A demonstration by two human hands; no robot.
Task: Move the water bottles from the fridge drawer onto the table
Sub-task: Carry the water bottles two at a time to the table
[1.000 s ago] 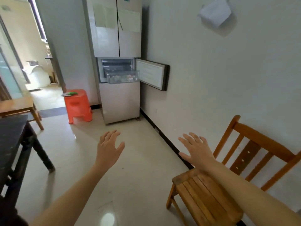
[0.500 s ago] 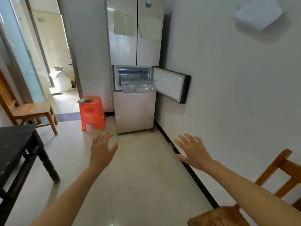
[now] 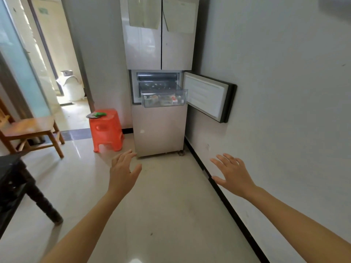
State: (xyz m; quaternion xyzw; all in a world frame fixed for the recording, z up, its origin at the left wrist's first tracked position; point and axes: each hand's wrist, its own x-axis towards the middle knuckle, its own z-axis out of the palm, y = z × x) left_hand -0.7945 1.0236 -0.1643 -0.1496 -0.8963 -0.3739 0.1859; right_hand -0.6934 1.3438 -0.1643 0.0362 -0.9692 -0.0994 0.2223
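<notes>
A tall beige fridge [image 3: 158, 128] stands ahead against the right wall. Its small middle door [image 3: 206, 95] hangs open to the right. A clear drawer [image 3: 164, 99] is pulled out of that compartment, with blurred items inside; I cannot make out bottles. My left hand [image 3: 123, 171] and my right hand [image 3: 230, 173] are both raised in front of me with fingers spread, holding nothing, well short of the fridge. The dark table [image 3: 9, 173] shows at the left edge.
An orange plastic stool [image 3: 106, 130] with a green item on top stands left of the fridge. A wooden chair [image 3: 32, 128] is at the left. A doorway opens at the back left. Pale tiled floor runs between me and the fridge.
The fridge has grown larger and come to the centre of view. The wooden chair at the right has dropped out of sight. Both hands stay spread and hold nothing.
</notes>
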